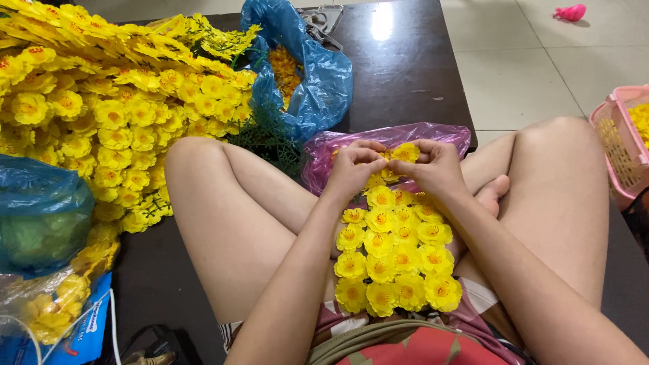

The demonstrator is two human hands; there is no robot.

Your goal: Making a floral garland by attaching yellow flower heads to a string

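Note:
My left hand [351, 169] and my right hand [434, 169] meet over my lap, and between their fingertips they pinch a yellow artificial flower [404, 153]. Below the hands a strip of several yellow flowers [395, 253] lies along my lap between my bare legs. A purple plastic bag [389, 138] with more yellow flower parts lies just beyond the hands on the dark table [405, 74].
A big heap of finished yellow flower sprays [101, 101] fills the left. A blue bag [318, 74] of flower parts stands behind, green sprigs [270, 138] beside it. Another blue bag [40, 209] sits at left. A pink basket [618, 145] stands right. Scissors [323, 23] lie at the back.

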